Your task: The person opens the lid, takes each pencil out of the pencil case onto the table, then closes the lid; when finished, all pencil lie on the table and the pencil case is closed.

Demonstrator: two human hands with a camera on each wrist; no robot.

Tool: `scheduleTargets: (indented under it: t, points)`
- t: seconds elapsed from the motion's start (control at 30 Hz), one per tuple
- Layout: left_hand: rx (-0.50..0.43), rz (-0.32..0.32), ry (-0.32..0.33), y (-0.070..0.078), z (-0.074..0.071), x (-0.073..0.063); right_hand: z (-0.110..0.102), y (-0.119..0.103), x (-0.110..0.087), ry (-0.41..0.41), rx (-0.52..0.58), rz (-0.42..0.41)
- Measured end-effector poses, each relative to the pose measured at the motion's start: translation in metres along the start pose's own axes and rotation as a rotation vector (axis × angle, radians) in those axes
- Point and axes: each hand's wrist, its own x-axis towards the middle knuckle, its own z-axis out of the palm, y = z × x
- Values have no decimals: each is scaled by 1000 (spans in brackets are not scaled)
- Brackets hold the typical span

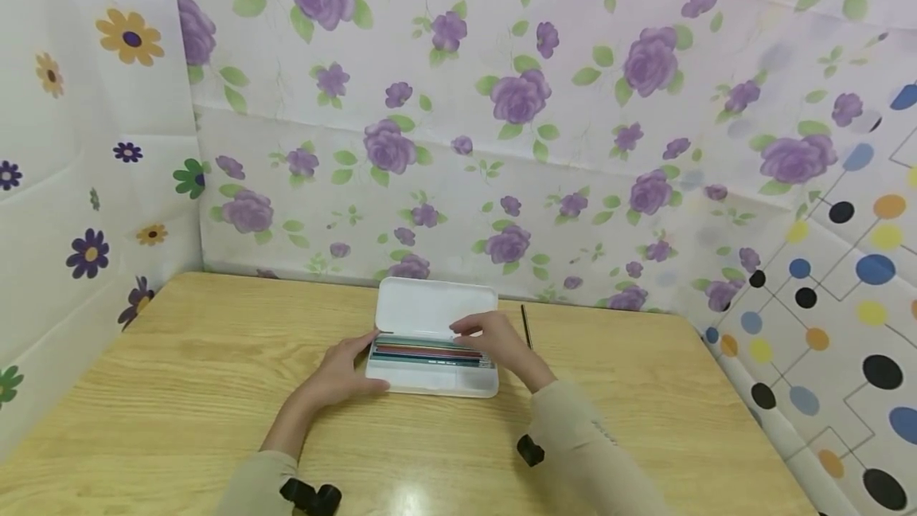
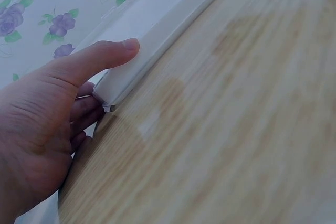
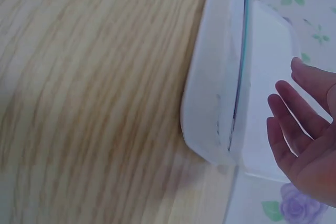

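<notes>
A white pencil case (image 1: 423, 389) lies on the table with its lid (image 1: 433, 302) swung up at the back. Several coloured pencils (image 1: 428, 352) lie side by side along it. My left hand (image 1: 338, 373) holds the case's left end; in the left wrist view its thumb (image 2: 113, 52) lies over the front rim, and the other fingers are round the end, partly hidden. Over the right part of the case hovers my right hand (image 1: 497, 338). In the right wrist view its fingers (image 3: 286, 111) are spread and loosely bent, with nothing between them.
Just right of the case a thin dark pencil-like stick (image 1: 526, 325) lies on the wooden table (image 1: 630, 420), partly behind the right hand. Flowered sheeting (image 1: 458, 142) rises at the table's back edge. A dotted sheet (image 1: 845, 325) hangs along the right side.
</notes>
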Motion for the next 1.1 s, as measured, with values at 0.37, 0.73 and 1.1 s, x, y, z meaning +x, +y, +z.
scheduleTargets:
  t: [0.37,0.73,1.1]
  points:
    - [-1,0,-1,-2,2,-2,21,-9,7,-51,14,-4]
    - [4,0,3,1,1,-2,32,-7,7,-99,-8,-17]
    - [12,-2,12,-2,1,0,34,-9,13,-118,-36,-11]
